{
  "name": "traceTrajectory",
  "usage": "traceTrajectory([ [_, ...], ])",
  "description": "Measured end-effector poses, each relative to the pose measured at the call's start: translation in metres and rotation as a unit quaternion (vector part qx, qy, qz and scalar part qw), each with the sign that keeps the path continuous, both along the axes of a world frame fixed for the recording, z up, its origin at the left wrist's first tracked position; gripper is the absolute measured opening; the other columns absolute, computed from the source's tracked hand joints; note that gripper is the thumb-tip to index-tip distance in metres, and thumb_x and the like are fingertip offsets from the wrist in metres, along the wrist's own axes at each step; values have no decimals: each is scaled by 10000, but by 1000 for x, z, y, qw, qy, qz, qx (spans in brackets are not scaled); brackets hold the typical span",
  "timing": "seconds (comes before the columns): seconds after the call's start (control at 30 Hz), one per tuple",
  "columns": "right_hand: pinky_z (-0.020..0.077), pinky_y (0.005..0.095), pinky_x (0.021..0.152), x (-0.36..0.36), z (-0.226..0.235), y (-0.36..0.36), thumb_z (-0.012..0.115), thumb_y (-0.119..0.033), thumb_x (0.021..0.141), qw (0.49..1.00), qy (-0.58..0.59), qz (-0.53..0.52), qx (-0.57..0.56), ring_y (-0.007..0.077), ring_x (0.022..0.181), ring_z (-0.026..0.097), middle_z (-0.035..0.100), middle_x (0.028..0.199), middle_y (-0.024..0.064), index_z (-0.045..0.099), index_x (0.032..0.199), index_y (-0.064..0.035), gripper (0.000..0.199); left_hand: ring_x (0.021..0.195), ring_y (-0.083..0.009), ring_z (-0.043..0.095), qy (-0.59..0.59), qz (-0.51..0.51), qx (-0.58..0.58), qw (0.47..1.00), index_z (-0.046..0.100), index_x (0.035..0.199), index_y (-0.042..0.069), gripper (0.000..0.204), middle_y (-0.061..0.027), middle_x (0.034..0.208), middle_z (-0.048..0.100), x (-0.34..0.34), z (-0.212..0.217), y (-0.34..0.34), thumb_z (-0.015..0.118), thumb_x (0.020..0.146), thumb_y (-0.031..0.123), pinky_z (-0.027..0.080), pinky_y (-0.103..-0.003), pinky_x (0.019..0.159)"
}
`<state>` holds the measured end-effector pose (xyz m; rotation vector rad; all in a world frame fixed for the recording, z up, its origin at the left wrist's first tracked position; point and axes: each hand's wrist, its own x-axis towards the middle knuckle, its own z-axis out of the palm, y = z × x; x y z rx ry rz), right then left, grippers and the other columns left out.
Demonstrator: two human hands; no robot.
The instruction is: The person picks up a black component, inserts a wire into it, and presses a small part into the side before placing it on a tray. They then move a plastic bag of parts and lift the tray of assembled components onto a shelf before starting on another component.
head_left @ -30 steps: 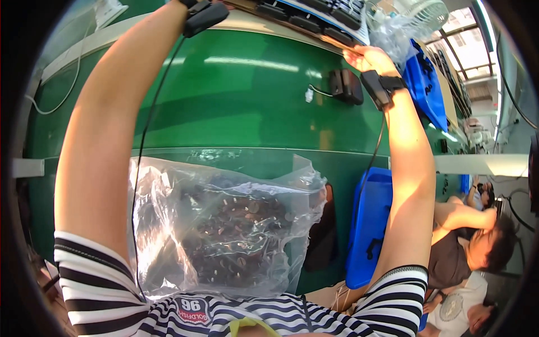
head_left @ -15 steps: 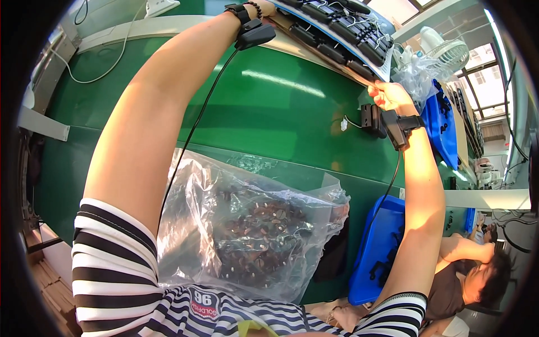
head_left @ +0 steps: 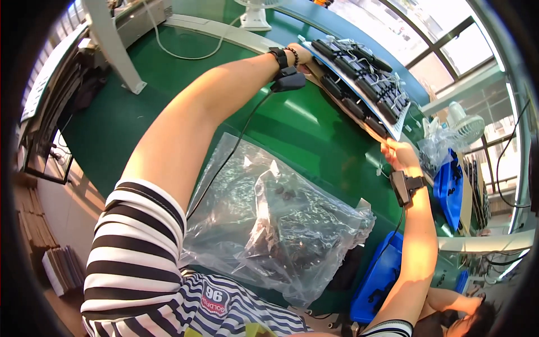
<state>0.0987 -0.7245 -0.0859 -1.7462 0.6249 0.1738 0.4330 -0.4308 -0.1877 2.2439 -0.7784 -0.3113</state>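
Observation:
With both arms stretched out, I hold a two-layer stack of flat boards [head_left: 325, 90] by its near edge. My left hand [head_left: 301, 55] is closed round the left corner; the board partly hides its fingers. My right hand [head_left: 400, 155] pinches the right corner between thumb and fingers. Rows of black oblong parts with thin white wires [head_left: 365, 73] lie on the upper board. More black oblong parts [head_left: 353, 105] sit on the layer under it. The stack is tilted in the view, beyond the near part of the green table [head_left: 292, 132].
A clear plastic bag [head_left: 269, 208] with small dark pieces lies close to my body. One blue bin [head_left: 387, 264] stands at my right, another blue bin [head_left: 446, 188] farther off. White fans [head_left: 255, 19] stand at the far side and right. A co-worker [head_left: 457, 314] sits at lower right.
My view has swung, so the stack and both hands now appear lower and farther right. Both hands keep their hold on the stack's corners. More of the table's left end shows.

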Motion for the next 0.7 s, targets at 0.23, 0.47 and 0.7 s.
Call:
traceTrajectory([
  [0.23, 512, 227, 510, 2, -20, -2, 570, -152, 1030, 998, -20, -11, 66, 145, 617, 637, 690, 821, 102, 615, 1042, 39, 196, 872, -325, 756, -1, 42, -26, 999, 661, 1007, -108, 224, -204, 1079, 724, -20, 9, 50, 727, 824, 3, 668, -440, 674],
  [0.47, 525, 230, 513, -16, -12, -20, 579, -170, 1036, 999, -6, -11, 43, 122, 609, 632, 700, 840, 93, 619, 1043, 28, 202, 885, -213, 765, 150, 150, -78, 974, 739, 990, 93, 183, -47, 1004, 778, -54, 43, 23, 630, 969, 238, 638, -359, 748],
  [0.7, 517, 215, 527, -19, -5, -26, 571, -190, 1046, 997, -17, 49, 55, 115, 620, 621, 675, 822, 73, 623, 1016, 38, 235, 902, -305, 759, 238, 254, -234, 908, 687, 975, 2, 159, -145, 1022, 754, -109, 88, 40, 684, 917, 150, 650, -441, 763],
])
